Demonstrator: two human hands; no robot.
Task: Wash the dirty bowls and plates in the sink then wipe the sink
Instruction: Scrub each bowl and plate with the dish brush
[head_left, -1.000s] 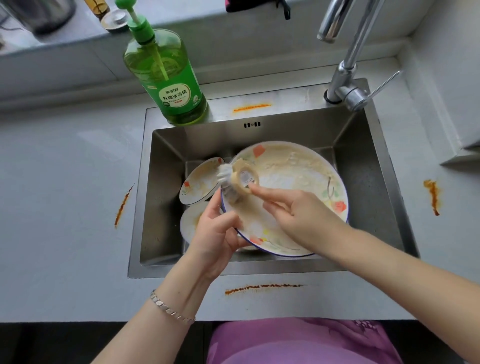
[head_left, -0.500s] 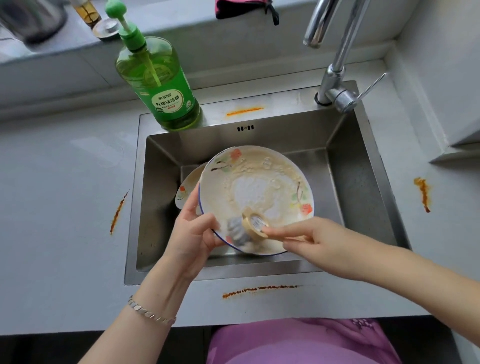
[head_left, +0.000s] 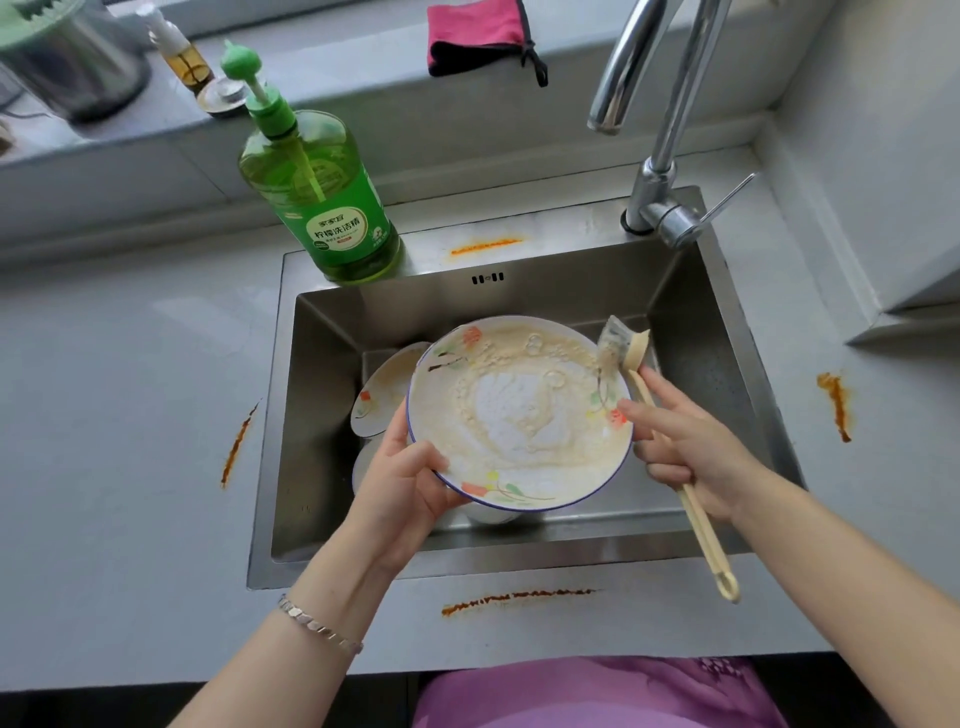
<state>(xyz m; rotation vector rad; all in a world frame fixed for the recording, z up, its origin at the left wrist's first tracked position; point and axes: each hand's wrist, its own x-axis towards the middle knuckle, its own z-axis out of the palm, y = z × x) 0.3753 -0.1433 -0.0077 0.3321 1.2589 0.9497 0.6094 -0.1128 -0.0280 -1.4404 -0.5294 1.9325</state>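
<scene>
Over the steel sink (head_left: 322, 415) the left grip (head_left: 405, 488) is clenched on the lower left rim of a soapy flowered plate (head_left: 519, 415), thumb on its face, holding it up above the basin. The right grip (head_left: 691, 447) is wrapped round the pale handle of a dish brush (head_left: 702, 530), whose bristle head touches the plate's upper right rim. Under the raised plate and mostly hidden by it are more dishes; a smaller flowered plate (head_left: 384, 384) leans out at its left.

A big green soap bottle (head_left: 332, 208) with a pump stands on the sink's back left corner, and the chrome faucet (head_left: 660, 171) rises at the back right, its spout well above the plate. The grey worktop (head_left: 104, 467) carries orange-brown smears: one left of the sink (head_left: 236, 447), one right (head_left: 836, 405), one along the front edge (head_left: 514, 595) and one on the back rim (head_left: 485, 243). On the sill behind sit a pink cloth (head_left: 475, 36), a small amber bottle (head_left: 182, 57) and a metal pot (head_left: 72, 67). A silver bracelet (head_left: 319, 626) circles the left wrist.
</scene>
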